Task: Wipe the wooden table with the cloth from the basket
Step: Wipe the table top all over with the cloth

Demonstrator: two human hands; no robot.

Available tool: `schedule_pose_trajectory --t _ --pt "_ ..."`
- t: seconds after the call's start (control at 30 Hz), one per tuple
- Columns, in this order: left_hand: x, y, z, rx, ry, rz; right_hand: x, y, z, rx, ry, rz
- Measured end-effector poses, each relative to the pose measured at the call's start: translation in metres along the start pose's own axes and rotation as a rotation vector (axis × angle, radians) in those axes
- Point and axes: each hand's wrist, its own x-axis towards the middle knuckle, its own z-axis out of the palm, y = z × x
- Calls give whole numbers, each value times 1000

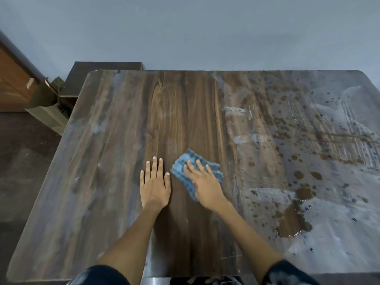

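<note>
While both forearms reach in from 6 o'clock, the left hand (154, 182) lies flat on the wooden table (115, 153), fingers straight and holding nothing, just beside the right hand (205, 182) at its 3 o'clock. That right hand presses a crumpled blue cloth (186, 161) against the wood with fingers spread and extended, not curled round it; the cloth sits near the table's centre. No basket is in view. Toward 3 o'clock lie brown puddles (292, 221) and spatter on a pale grey film (339, 212). Farther, toward 1 o'clock, droplets (285, 112) and whitish streaks (236, 113) cover the boards. My judgement: dragging the small bunched cloth through that liquid could smear it onto the cleaner middle, or push it off the near edge, and a flat-pressed cloth may slip from under the fingers.
</note>
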Motion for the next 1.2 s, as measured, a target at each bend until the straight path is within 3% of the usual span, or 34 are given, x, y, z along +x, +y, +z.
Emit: schedule_pose_trajectory --t 0.1,0.17,0.4,0.53,0.7,0.87,1.0,1.2 --pt "-8 -2 -1 11 -6 10 -48 7 8 8 -27 -1" --pt "-15 -3 -1 1 -20 7 -63 27 0 7 44 79" --pt "-44 -10 1 -13 -4 50 6 51 -24 -41 69 355" --pt "-55 -13 4 -23 10 60 -10 9 -2 -9 67 195" --pt "-65 -17 5 -17 11 84 -96 -7 25 -26 -69 -51" --pt "-78 -22 6 -23 4 84 -100 37 7 22 26 111" --pt "-91 -23 7 -30 3 81 -56 25 1 4 71 256" --pt "-108 -26 7 -22 2 84 -76 -35 30 48 34 86"
